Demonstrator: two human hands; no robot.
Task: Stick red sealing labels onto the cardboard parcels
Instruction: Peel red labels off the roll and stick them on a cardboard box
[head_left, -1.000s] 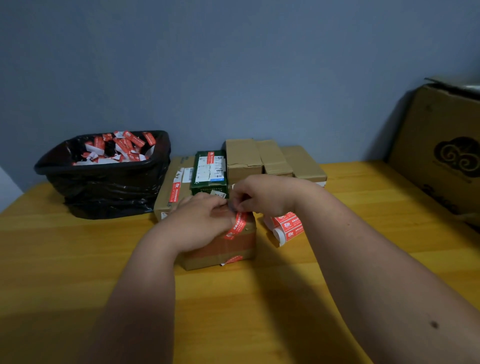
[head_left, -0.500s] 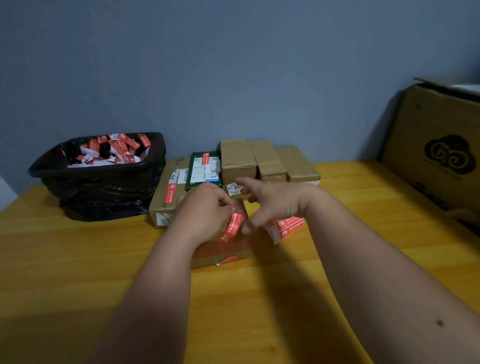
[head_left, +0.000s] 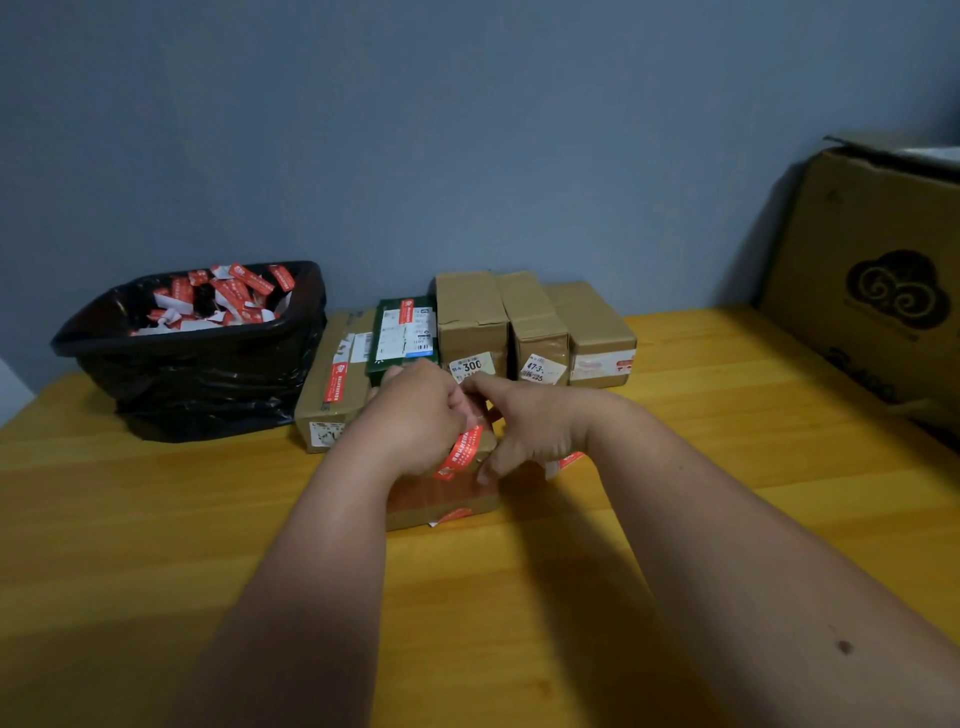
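From the head camera, your two forearms reach in from the lower edge of the frame and meet just below the centre, over a small cardboard parcel (head_left: 447, 499) lying on the wooden table (head_left: 156, 519). Your left hand (head_left: 415, 415) is curled over the parcel's top, fingers bent around it. A red sealing label (head_left: 460, 452) runs down from under that hand across the parcel's upper edge; whether your fingers pinch its top end you cannot tell, since the hand hides it. A second red label (head_left: 454, 514) shows on the parcel's front face near its lower edge. Your right hand (head_left: 530, 426) sits just right of the label, fingers spread and pointing down along the parcel's right side, the thumb reaching towards your left hand; it looks relaxed and wide, gripping nothing visible. A scrap of red labels (head_left: 571, 460) peeks out beneath that wrist.

Behind your hands, in the centre of the frame, a row of parcels stands against the wall: a flat brown parcel (head_left: 337, 379) already wearing a red label, a green box (head_left: 402, 332) lying on it, and three brown boxes (head_left: 524, 322) to the right. At the left, a bin lined with a black bag (head_left: 197, 374) holds red and white paper scraps. At the right edge stands a large cardboard carton (head_left: 872, 270).
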